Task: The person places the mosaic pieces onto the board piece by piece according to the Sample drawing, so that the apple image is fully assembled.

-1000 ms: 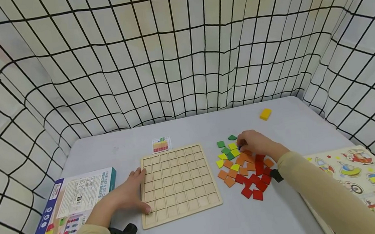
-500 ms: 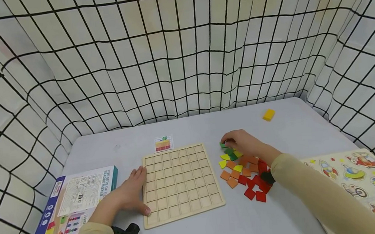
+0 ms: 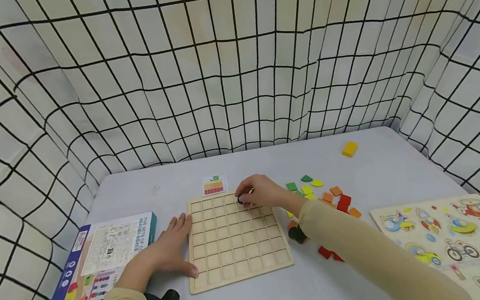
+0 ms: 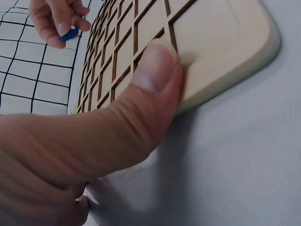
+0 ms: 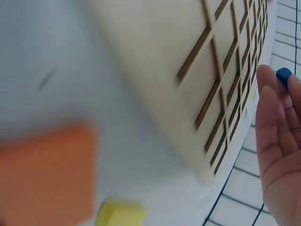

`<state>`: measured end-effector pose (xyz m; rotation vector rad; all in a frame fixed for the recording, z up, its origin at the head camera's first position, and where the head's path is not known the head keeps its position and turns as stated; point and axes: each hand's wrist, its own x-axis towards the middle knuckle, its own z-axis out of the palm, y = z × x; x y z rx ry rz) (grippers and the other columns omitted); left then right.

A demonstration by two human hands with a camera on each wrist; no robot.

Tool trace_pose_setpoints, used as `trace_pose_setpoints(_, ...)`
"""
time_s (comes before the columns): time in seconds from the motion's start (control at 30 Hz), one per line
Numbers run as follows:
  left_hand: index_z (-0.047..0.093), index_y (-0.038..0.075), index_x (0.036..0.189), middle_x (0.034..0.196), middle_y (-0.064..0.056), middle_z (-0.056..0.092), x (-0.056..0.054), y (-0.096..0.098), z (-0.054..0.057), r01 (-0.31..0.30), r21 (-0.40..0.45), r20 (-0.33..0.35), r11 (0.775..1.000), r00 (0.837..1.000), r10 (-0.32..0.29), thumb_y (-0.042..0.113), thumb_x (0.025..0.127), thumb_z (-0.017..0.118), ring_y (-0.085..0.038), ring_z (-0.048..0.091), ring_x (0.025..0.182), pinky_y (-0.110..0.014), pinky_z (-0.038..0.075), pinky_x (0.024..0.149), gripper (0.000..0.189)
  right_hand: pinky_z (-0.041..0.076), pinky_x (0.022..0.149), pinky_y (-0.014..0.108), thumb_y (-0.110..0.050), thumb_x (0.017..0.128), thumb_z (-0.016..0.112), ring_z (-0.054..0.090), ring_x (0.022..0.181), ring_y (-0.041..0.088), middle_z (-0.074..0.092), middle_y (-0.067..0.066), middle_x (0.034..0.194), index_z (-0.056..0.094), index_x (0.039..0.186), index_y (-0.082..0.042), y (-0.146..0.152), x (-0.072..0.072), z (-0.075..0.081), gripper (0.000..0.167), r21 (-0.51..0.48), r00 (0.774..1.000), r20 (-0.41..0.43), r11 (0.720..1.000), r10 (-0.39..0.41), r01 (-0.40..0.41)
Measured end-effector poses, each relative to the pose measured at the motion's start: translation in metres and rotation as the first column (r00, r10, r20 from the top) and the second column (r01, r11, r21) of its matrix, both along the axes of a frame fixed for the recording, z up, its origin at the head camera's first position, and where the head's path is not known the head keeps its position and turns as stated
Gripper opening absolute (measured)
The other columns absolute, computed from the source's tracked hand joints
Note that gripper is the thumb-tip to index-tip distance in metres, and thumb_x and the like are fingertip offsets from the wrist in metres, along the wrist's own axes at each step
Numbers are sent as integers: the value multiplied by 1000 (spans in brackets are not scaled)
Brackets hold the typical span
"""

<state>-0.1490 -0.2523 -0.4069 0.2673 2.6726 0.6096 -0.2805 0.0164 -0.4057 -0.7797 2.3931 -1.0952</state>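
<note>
A wooden grid board (image 3: 226,260) lies flat on the table. My left hand (image 3: 169,249) rests along its left side with fingers spread, and in the left wrist view the thumb (image 4: 155,70) presses on the rim near a corner. Over the board's far rows is my right hand (image 3: 262,191), pinching a small dark blue piece (image 3: 240,200) between thumb and fingertips. The right wrist view shows this blue piece (image 5: 283,76) only in part; its full shape is hidden. Right of the board lie loose tiles in red (image 3: 344,203), orange (image 3: 336,191), yellow (image 3: 317,183) and green (image 3: 292,186), partly covered by the right arm.
Behind the board is a small printed pattern card (image 3: 215,184). A cardboard box (image 3: 105,271) lies at the left, and a picture puzzle board (image 3: 433,228) at the right. Toward the back right sits a yellow block (image 3: 349,149). Black netting (image 3: 235,98) encloses the table's far sides.
My right hand has moved left from the tile pile to above the board's far rows, carrying the blue piece. My left hand has stayed at the board's left edge.
</note>
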Motion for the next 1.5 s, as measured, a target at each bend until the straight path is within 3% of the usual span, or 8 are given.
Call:
trace_pose_setpoints(0.33,16,-11,158,166,-35,8,1,1,1,-17,11,9,1000,1000,17,37,62,98,-59,3,152,-76,13,120,136,57,79,22,-10,94,73,73,73,12,78,7,85,78,99,-4,-37,-6,-4,9,-18,989,135,998,-63,66)
trace_pose_setpoints(0.57,17,-10,159,166,-34,9,1,2,-1,-27,-10,11,1000,1000,27,38,61,98,-58,4,153,-75,14,120,136,48,68,19,-13,93,75,58,77,9,76,1,88,81,95,-8,-56,-7,-7,7,79,998,54,997,-30,26)
trace_pose_setpoints(0.77,17,-11,158,166,-35,10,1,2,0,-21,-17,8,1000,1000,21,38,61,98,-59,4,153,-75,15,120,135,48,69,19,-11,93,75,57,79,9,75,1,89,81,93,-9,-64,-6,-2,6,159,1000,4,987,15,-16)
trace_pose_setpoints(1.17,18,-12,158,166,-36,10,1,4,2,-22,-22,12,1000,1000,22,36,62,98,-59,5,153,-76,15,119,133,49,76,20,-13,92,76,58,81,7,76,-2,86,81,90,-11,-67,-3,-8,5,134,1000,-15,991,6,-4)
trace_pose_setpoints(1.5,18,-10,158,166,-34,11,2,3,0,-37,-30,9,999,999,37,37,61,98,-57,5,153,-75,15,120,135,43,63,19,-13,96,72,52,71,10,71,-1,82,79,91,-8,-60,-1,-3,9,173,999,-31,985,16,-11)
